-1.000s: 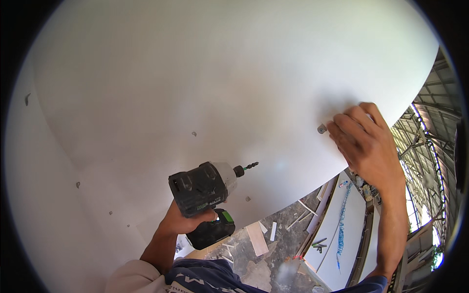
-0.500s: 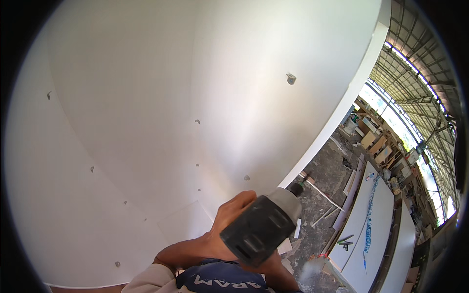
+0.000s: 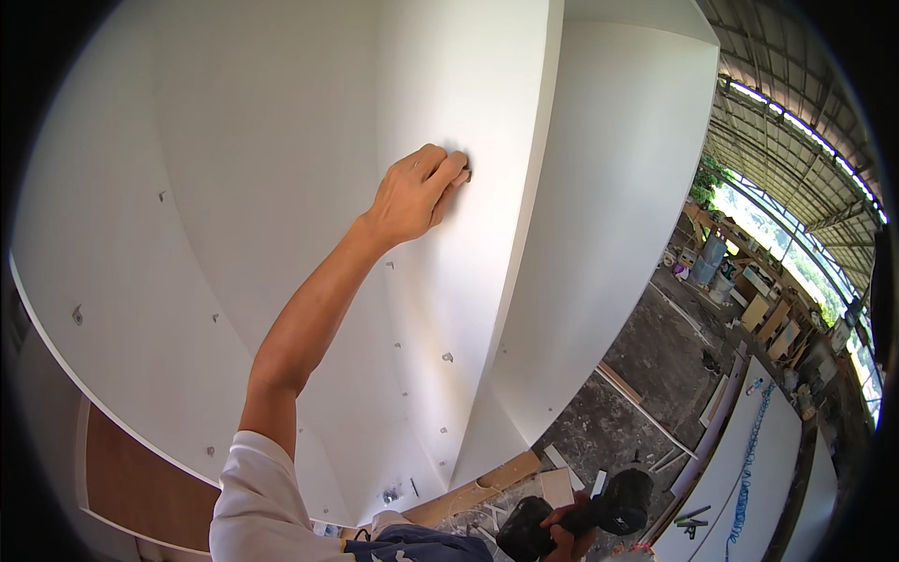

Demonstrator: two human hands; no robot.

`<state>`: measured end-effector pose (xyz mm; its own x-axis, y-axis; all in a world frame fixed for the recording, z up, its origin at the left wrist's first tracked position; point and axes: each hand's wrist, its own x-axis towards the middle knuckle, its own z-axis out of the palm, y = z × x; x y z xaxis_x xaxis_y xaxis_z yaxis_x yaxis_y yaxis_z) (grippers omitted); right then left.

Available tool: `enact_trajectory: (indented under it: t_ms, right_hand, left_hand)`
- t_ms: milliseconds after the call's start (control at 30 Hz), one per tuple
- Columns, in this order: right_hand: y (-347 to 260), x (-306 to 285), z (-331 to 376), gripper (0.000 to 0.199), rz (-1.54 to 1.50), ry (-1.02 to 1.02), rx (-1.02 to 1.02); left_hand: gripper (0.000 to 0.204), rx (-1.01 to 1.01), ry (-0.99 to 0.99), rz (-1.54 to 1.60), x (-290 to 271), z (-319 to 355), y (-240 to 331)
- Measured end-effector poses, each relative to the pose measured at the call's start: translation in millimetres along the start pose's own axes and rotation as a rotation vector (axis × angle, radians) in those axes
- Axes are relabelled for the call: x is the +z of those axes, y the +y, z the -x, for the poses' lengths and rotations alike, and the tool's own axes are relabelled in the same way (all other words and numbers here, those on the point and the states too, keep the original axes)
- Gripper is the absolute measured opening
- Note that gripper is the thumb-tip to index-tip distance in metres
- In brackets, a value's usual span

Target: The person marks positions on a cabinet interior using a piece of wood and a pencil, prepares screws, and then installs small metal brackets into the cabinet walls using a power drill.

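Note:
My left hand [image 3: 412, 195] reaches up inside the white cabinet, its fingers pinched at a small metal bracket [image 3: 467, 175] on the upright divider panel [image 3: 468, 272]. Most of that bracket is hidden behind the fingertips. Low at the right, my right hand [image 3: 566, 538] is wrapped round the grip of a dark power drill [image 3: 620, 502], held away from the panel. Another small bracket [image 3: 448, 357] is fixed lower on the same divider. More small brackets, such as one bracket [image 3: 78, 315], dot the left side panel.
Beyond the divider is a second white compartment [image 3: 609, 169]. On the floor at right lie wood strips and offcuts [image 3: 554, 489]. White boards [image 3: 721, 478] there carry a blue coiled hose [image 3: 744, 478] and a green-and-black clamp [image 3: 691, 522]. Timber and buckets stand farther back.
The drill has dropped from in front of me to the lower right. My left hand has risen to the bracket on the divider. The view has shifted, showing the second compartment.

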<state>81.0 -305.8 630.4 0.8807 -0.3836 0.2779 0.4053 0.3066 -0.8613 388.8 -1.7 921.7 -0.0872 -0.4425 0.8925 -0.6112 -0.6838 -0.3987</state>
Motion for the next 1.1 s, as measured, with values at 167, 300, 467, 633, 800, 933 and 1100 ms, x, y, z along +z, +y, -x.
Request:
enact_trajectory:
  t_ms: [167, 300, 467, 633, 800, 933, 1100]
  right_hand:
    - [16, -49, 9, 0.067, 0.094, 0.262, 0.177]
    - [44, -81, 11, 0.068, 0.053, 0.391, 0.253]
    - [67, -91, 2, 0.070, -0.019, 0.415, 0.322]
    - [72, -85, -11, 0.070, -0.009, 0.350, 0.324]
    - [75, -80, -21, 0.071, -0.004, 0.294, 0.315]
    - [78, -77, -26, 0.071, -0.010, 0.262, 0.305]
    - [89, -85, -24, 0.072, -0.028, 0.220, 0.290]
  left_hand:
    - [0.029, 0.226, 0.050, -0.032, 5, -6, -11]
    - [0.035, 0.164, 0.119, 0.043, 11, -6, 0]
    - [0.034, 0.142, 0.183, 0.025, 16, -4, 1]
    - [0.034, 0.101, 0.189, 0.060, 19, -1, 0]
    - [0.034, 0.083, 0.192, 0.056, 18, -1, -1]
    - [0.034, 0.060, 0.181, 0.051, 18, 0, 0]
    - [0.034, 0.014, 0.180, 0.033, 18, 1, 2]
